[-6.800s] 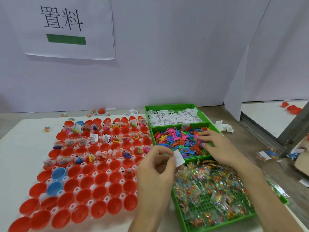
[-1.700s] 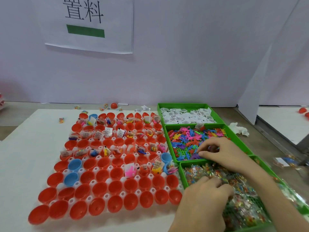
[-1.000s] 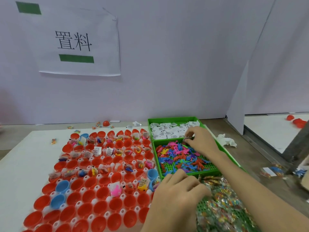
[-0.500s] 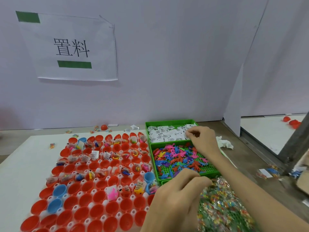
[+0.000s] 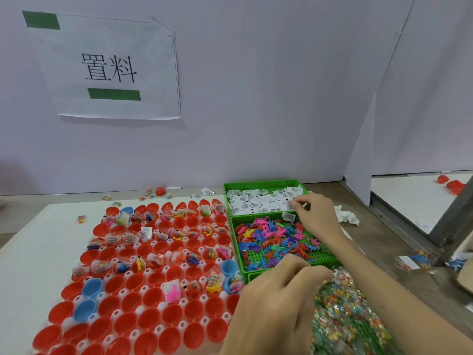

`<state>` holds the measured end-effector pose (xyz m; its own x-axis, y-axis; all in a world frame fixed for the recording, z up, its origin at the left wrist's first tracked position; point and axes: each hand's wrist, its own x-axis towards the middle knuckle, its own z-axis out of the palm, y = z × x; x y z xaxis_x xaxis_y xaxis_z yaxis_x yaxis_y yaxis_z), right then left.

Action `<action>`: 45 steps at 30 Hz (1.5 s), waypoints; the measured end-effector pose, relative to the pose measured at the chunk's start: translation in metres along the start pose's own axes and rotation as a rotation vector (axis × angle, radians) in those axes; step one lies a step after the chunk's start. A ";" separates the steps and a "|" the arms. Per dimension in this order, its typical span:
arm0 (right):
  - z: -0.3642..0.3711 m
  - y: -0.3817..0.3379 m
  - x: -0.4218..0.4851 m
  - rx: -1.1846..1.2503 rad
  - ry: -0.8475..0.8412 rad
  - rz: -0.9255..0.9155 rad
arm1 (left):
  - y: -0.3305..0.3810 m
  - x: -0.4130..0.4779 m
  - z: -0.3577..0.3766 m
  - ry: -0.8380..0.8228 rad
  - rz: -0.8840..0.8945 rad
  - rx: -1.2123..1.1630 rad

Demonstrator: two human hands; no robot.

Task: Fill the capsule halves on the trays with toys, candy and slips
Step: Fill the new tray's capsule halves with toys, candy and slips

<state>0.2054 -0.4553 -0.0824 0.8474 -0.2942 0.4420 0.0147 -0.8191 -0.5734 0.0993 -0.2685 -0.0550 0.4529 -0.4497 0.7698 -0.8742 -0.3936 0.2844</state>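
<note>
Red and blue capsule halves sit in the white tray just left of the toy bin, with the far rows filled. Behind that bin, the right hand pinches a slip in the slip bin. In front of it, the left hand curls over the candy bin; I cannot tell whether it holds anything.

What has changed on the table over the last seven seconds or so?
The right hand moved from the green bin of coloured plastic toys to the far green bin and pinches a white paper slip there. The left hand gave up its slip and went to the clear candy packets, fingers curled. More red capsule halves got filled. Bins and white tray stayed put.
</note>
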 end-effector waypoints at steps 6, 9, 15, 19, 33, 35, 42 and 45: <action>-0.016 -0.025 -0.015 0.175 0.002 -0.055 | 0.010 -0.040 -0.042 0.104 -0.146 -0.264; -0.032 -0.049 -0.034 0.422 -0.160 -0.065 | -0.002 -0.059 -0.049 0.178 -0.349 -0.380; -0.046 -0.087 -0.084 0.961 -0.694 -0.054 | -0.005 -0.071 -0.060 0.398 -0.704 -0.576; -0.039 -0.105 -0.105 0.854 -0.800 -0.138 | -0.006 -0.073 -0.064 0.426 -0.779 -0.641; -0.038 -0.116 -0.116 0.818 -0.818 -0.092 | -0.009 -0.087 -0.063 0.466 -0.892 -0.881; -0.037 -0.115 -0.115 0.741 -0.769 -0.108 | -0.009 -0.088 -0.063 0.453 -0.881 -0.910; -0.039 -0.110 -0.114 0.800 -0.893 -0.165 | -0.012 -0.092 -0.067 0.497 -0.937 -0.910; -0.040 -0.109 -0.115 0.798 -0.979 -0.208 | -0.013 -0.093 -0.068 0.478 -0.954 -0.876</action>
<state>0.0854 -0.3515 -0.0432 0.8211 0.5654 0.0779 0.2179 -0.1843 -0.9584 0.0567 -0.1672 -0.0909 0.9852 0.0927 0.1443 -0.1666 0.3177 0.9335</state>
